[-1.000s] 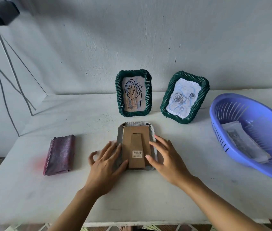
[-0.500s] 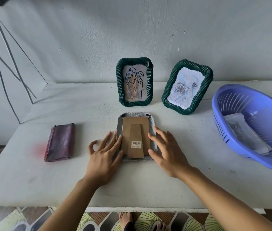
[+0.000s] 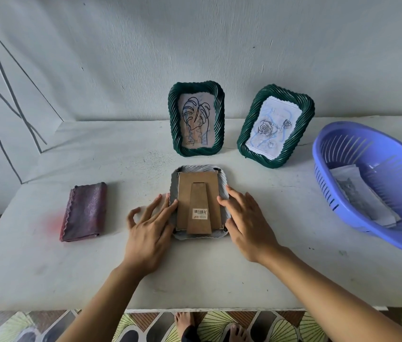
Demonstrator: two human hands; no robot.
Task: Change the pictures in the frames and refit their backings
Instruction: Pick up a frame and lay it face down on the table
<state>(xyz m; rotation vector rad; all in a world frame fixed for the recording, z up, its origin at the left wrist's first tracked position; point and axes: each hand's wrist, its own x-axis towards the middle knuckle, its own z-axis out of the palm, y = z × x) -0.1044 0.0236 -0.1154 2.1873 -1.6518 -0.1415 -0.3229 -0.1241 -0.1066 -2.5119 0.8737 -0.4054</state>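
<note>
While the white frame point(image 3: 196, 167) lies face-down on the table point(image 3: 207, 275), left hand point(image 3: 150, 228) and right hand point(image 3: 246, 218) rest flat-fingered against its sides, gripping nothing; best swivel the corner clips point(image 3: 224, 228) aside before lifting the cardboard backing point(image 3: 185, 188).

You have one white desk point(image 3: 47, 267). It carries three picture frames: two of dark green twisted rope, the left green frame point(image 3: 220, 114) and the right green frame point(image 3: 294, 137), and one pale grey ribbed frame point(image 3: 196, 167). Count one brown cardboard backing point(image 3: 185, 193), one barcode sticker point(image 3: 200, 213), one folded purple-red cloth point(image 3: 85, 212) and one blue-violet plastic basket point(image 3: 392, 166). The printed sheets point(image 3: 357, 193) in the basket overlap, so their number cannot be told. Hands: two, left hand point(image 3: 150, 228) and right hand point(image 3: 249, 223).
</note>
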